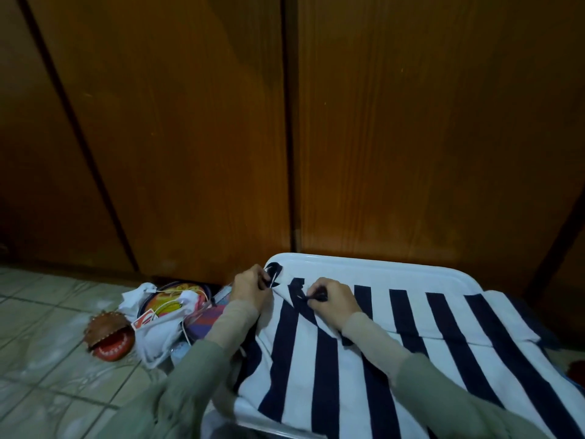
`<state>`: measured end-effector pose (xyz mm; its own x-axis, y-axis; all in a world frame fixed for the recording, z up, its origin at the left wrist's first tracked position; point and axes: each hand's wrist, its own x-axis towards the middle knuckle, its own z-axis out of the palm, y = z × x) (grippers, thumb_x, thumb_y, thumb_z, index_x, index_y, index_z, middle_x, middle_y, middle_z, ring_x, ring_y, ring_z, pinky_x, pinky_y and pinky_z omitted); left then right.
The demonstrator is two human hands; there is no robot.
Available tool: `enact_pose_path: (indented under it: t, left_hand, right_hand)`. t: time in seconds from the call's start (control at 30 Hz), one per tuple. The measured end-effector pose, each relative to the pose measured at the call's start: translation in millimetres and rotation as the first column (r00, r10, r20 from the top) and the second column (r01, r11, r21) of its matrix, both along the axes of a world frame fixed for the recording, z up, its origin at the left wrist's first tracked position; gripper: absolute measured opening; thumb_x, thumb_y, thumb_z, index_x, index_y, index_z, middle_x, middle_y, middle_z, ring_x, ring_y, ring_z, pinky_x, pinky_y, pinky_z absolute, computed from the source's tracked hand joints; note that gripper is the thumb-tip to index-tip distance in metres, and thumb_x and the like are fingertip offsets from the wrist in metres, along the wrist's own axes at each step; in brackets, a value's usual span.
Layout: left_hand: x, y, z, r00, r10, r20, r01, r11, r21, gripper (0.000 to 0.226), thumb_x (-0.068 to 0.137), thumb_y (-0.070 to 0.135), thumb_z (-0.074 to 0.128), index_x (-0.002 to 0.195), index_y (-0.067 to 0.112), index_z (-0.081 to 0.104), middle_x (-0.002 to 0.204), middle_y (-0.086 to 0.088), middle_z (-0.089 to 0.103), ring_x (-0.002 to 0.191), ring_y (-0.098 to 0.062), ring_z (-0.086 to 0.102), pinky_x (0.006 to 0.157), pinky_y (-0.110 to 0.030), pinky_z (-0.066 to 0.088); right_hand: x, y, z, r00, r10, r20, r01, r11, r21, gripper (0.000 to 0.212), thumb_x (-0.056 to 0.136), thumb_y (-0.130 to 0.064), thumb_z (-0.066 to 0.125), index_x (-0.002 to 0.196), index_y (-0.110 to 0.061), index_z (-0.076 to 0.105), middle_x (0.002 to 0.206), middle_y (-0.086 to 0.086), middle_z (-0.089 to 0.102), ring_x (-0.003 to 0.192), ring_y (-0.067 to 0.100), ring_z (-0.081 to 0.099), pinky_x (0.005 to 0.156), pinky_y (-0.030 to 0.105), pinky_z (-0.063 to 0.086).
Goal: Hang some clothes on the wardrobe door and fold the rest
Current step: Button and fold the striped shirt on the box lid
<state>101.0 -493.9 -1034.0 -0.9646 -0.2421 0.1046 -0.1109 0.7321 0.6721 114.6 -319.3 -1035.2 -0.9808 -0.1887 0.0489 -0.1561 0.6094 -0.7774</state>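
A pale tiled floor (47, 315) ran along the left. On it lay a brown spiky toy with a red toothed mouth (109, 335), touching a crumpled white cloth bag (158, 331). Behind the bag sat a round orange-and-yellow patterned item (172, 296), partly hidden. Just right of it lay something purple-striped (205, 321), unclear in the dim light.

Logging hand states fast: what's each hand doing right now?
Left hand: pinching the striped garment at its edge.
Right hand: pinching the same garment.
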Motion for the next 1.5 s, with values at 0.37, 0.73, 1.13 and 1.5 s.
enact_pose_path:
  t: [0.37, 0.73, 1.13, 1.5]
  left_hand:
    - [-14, 2, 17, 0.971, 0.041, 0.233, -0.042, 0.999, -0.001, 0.061, 0.091, 0.061, 0.039, 0.102, 0.009, 0.068, 0.105, -0.011, 0.064, 0.100, -0.031, 0.059, 0.087, -0.035, 0.045]
    - [-16, 11, 16, 0.958, 0.261, 0.119, -0.265, 0.964, 0.015, 0.030, 0.099, 0.017, 0.039, 0.113, -0.003, 0.057, 0.116, -0.022, 0.060, 0.108, -0.034, 0.055, 0.084, -0.034, 0.040]
    - [-10, 11, -6, 0.923, -0.380, -0.061, 0.269, 0.751, -0.603, 0.024, 0.081, 0.002, 0.055, 0.098, 0.019, 0.059, 0.103, 0.000, 0.049, 0.100, -0.022, 0.048, 0.074, -0.027, 0.038]
    - [0, 0, -4, 0.808, -0.582, 0.096, 0.495, 0.757, 0.426, 0.021, 0.084, 0.007, 0.052, 0.088, 0.009, 0.072, 0.095, -0.001, 0.070, 0.099, -0.017, 0.061, 0.095, -0.025, 0.041]
  right_hand:
    - [23, 16, 17, 0.770, 0.599, 0.219, -0.374, 0.703, -0.605, 0.014, 0.072, -0.002, 0.063, 0.080, -0.010, 0.056, 0.062, -0.005, 0.060, 0.059, 0.002, 0.055, 0.064, 0.011, 0.044]
    - [28, 17, 3, 0.803, 0.578, 0.148, -0.560, 0.816, -0.145, 0.038, 0.073, 0.006, 0.073, 0.090, -0.024, 0.058, 0.090, -0.005, 0.061, 0.081, 0.003, 0.056, 0.077, 0.016, 0.048]
    - [31, 21, -4, 0.815, 0.580, 0.001, -0.579, 0.814, 0.044, 0.018, 0.080, -0.007, 0.070, 0.098, -0.011, 0.070, 0.092, -0.006, 0.061, 0.086, 0.006, 0.055, 0.081, 0.014, 0.043]
    - [24, 31, -11, 0.920, 0.366, -0.139, -0.366, 0.930, 0.027, 0.010, 0.094, -0.014, 0.052, 0.096, -0.015, 0.062, 0.077, -0.012, 0.059, 0.072, 0.000, 0.054, 0.066, 0.020, 0.041]
